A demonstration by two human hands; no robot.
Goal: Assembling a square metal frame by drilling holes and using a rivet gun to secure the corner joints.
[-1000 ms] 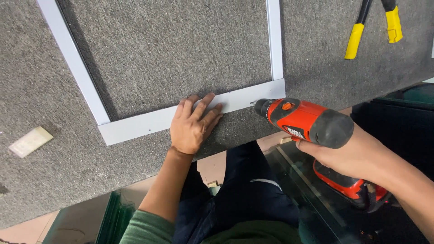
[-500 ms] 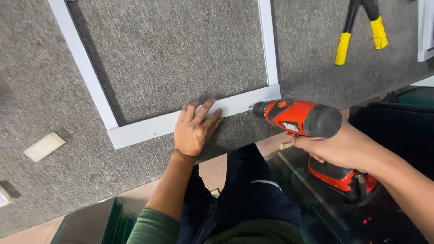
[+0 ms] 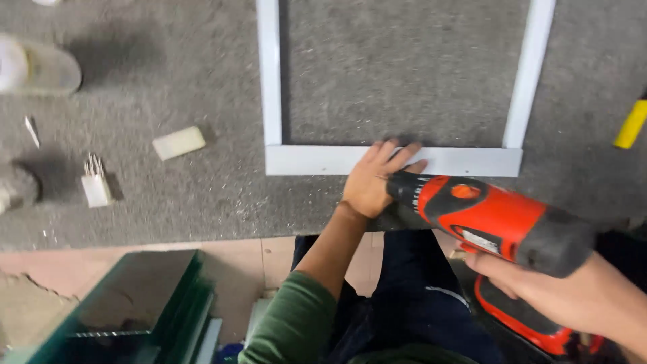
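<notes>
A white rectangular frame (image 3: 317,160) lies flat on the grey felt-covered bench (image 3: 202,195). My left hand (image 3: 377,178) presses palm-down on the frame's near rail, fingers spread. My right hand (image 3: 573,296) grips the handle of an orange and black cordless drill (image 3: 492,219). The drill's black nose points left and sits just in front of my left hand's fingers, close to the near rail. The tip of the drill is hidden behind my left hand.
A small cream block (image 3: 178,143) and a small white holder of bits (image 3: 96,185) lie on the bench at left, near a pale cup (image 3: 34,64). A yellow tool handle (image 3: 632,125) shows at the right edge. Stacked green glass panes (image 3: 128,310) stand below the bench.
The view has swung to the left, so the frame's near rail now looks level. The drill has moved left along the rail, from the right corner to beside my left hand.
</notes>
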